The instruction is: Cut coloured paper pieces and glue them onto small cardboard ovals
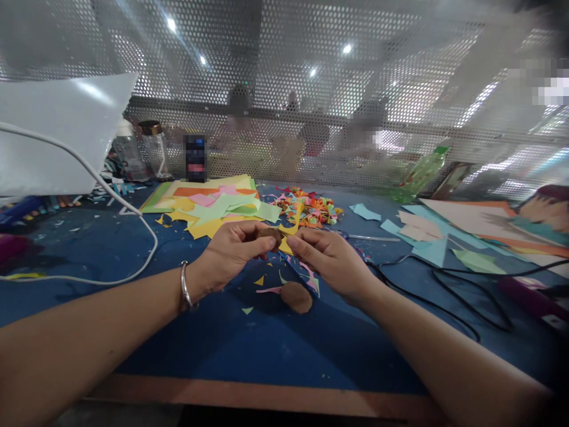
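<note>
My left hand (pixel 240 246), with a silver bangle at the wrist, pinches a small round brown piece (pixel 269 238) between thumb and fingers. Close to its right, my right hand (pixel 331 258) has its thumb and fingertips closed at a curved yellow paper scrap (pixel 293 224); the exact grip is partly hidden. A flat, roughly round brown piece (pixel 296 297) lies on the blue table (pixel 249 350) below the hands. Around it are small pink, yellow and green paper offcuts (pixel 248 310). A slim blue edge slants down beneath the right fingers, its kind unclear.
Coloured paper sheets (pixel 208 228) and a heap of cut scraps (pixel 311 207) lie beyond my hands. A phone (pixel 196 159) and a jar (pixel 153 148) stand at back left. A white cable (pixel 153 237) runs left, black cables (pixel 444 290) right, near a green bottle (pixel 420 175).
</note>
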Motion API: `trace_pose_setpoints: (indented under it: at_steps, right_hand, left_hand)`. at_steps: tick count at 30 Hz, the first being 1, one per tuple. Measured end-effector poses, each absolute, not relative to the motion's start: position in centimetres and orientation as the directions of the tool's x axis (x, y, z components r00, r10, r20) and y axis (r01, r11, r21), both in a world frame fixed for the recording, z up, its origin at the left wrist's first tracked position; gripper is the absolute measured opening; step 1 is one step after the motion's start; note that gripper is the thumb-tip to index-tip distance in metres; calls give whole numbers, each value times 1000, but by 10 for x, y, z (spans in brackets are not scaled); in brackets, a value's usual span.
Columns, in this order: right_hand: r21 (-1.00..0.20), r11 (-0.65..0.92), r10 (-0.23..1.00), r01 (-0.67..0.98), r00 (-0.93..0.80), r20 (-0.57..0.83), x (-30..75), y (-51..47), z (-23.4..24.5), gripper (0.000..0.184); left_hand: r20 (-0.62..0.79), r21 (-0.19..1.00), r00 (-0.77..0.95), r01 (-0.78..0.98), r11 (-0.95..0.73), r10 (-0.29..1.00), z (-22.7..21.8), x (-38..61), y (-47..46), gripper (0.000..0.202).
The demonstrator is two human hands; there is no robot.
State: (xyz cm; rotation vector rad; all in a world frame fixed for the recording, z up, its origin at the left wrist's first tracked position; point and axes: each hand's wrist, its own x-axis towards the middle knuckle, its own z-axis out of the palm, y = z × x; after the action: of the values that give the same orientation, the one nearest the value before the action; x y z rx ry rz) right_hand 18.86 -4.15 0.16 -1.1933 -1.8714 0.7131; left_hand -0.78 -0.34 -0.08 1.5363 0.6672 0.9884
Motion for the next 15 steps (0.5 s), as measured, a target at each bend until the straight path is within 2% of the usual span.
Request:
trace_pose_setpoints:
  at_steps: [15]
  right_hand:
    - [-774,405,913,487,-257,317,188,-41,1,47]
  left_hand:
    - [200,977,497,-43,-207,844,1,-8,-3,14]
